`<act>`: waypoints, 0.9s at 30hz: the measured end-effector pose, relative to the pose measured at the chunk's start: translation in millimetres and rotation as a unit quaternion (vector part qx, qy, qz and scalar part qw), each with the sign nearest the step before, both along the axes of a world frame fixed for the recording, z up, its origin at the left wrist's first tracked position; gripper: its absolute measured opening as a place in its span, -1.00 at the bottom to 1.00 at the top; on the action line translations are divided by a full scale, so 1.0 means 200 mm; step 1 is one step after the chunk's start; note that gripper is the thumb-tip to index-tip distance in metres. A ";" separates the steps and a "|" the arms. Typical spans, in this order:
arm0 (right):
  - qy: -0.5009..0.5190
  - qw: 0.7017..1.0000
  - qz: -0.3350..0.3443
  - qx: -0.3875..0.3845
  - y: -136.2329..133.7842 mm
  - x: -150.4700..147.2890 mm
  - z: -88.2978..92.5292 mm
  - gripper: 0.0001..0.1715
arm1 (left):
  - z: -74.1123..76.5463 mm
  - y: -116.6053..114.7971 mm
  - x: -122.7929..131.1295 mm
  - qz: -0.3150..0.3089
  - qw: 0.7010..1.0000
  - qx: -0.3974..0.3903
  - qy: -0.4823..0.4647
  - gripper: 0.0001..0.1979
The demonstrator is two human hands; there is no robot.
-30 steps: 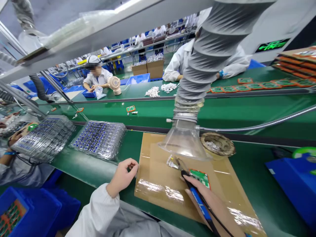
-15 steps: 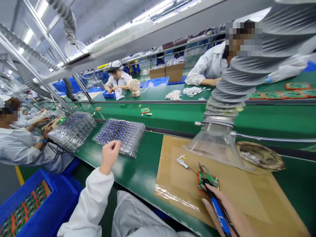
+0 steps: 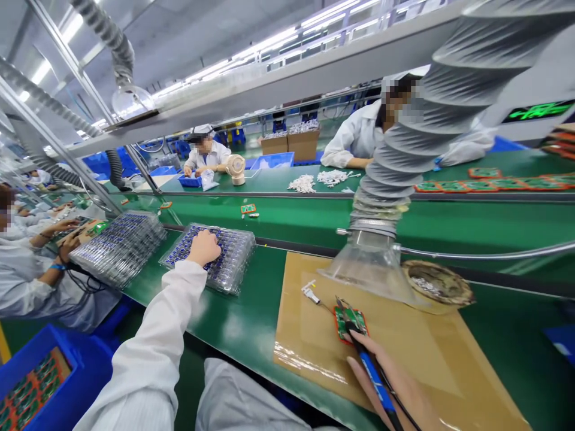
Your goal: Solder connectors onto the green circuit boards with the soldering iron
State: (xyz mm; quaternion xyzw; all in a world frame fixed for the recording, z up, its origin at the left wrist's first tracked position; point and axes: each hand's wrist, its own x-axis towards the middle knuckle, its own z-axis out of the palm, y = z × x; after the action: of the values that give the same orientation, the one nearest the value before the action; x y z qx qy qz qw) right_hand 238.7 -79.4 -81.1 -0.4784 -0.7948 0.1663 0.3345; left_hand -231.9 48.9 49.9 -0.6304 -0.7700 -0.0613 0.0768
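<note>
- Two hands are at work over a green bench top (image 3: 251, 323): the left hand (image 3: 204, 247) rests on the nearer clear plastic blister tray of small blue parts (image 3: 233, 263), fingers curled down onto the tray's top; whether they pinch a part I cannot tell.
- The right hand (image 3: 395, 383) is wrapped around a blue-handled soldering iron (image 3: 371, 371), whose dark tip lies on a small green circuit board with an orange edge (image 3: 350, 320).
- That board lies on a tan cardboard mat covered in glossy tape (image 3: 305, 335), near the mat's middle, just in front of a clear funnel-shaped fume hood on a grey ribbed hose (image 3: 372, 263).
- A small white connector on thin wires (image 3: 309, 293) lies on the mat just left of the board.
- A round brown tip-cleaning dish with metal residue (image 3: 438, 284) sits right of the hood.
- A second clear tray of blue parts (image 3: 119, 245) lies left of the first, beside a co-worker's hand (image 3: 67, 242).
</note>
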 end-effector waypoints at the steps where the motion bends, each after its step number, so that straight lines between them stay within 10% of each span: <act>1: -0.002 1.000 -0.001 -0.003 0.00 0.00 -0.01 -0.45 | 0.01 0.00 -0.01 -0.011 1.000 -0.006 0.002 -0.87; 8: 0.010 1.000 0.003 -0.014 0.00 0.01 -0.02 -0.44 | 0.08 -0.07 -0.01 -0.068 0.997 0.012 -0.022 -0.84; 12: 0.019 0.999 -0.021 -0.018 0.01 0.04 -0.04 -0.42 | 0.04 -0.21 0.21 -0.097 0.977 0.120 -0.147 -0.84; 16: 0.010 1.000 -0.023 -0.002 0.03 0.07 -0.07 -0.41 | -0.13 -0.43 0.63 -0.152 0.868 0.232 -0.413 -0.82; 22: 0.013 0.999 -0.047 0.023 0.04 0.11 -0.04 -0.49 | -0.42 -0.63 1.14 -0.070 0.632 0.146 -0.758 -0.70; 24: 0.022 0.998 -0.037 0.039 0.04 0.12 0.00 -0.50 | -0.45 -0.62 1.21 -0.076 0.595 0.092 -0.795 -0.65; 27: 0.068 0.996 -0.047 0.024 0.02 0.09 0.06 -0.54 | -0.41 -0.58 1.26 -0.104 0.615 0.020 -0.781 -0.64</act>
State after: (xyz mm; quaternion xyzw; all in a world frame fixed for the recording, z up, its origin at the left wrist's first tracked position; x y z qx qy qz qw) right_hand 256.5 -75.2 -68.5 -0.4943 -0.7509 0.1632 0.4064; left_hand 21.0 -67.0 -31.1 -0.4186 -0.4665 -0.5540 -0.5479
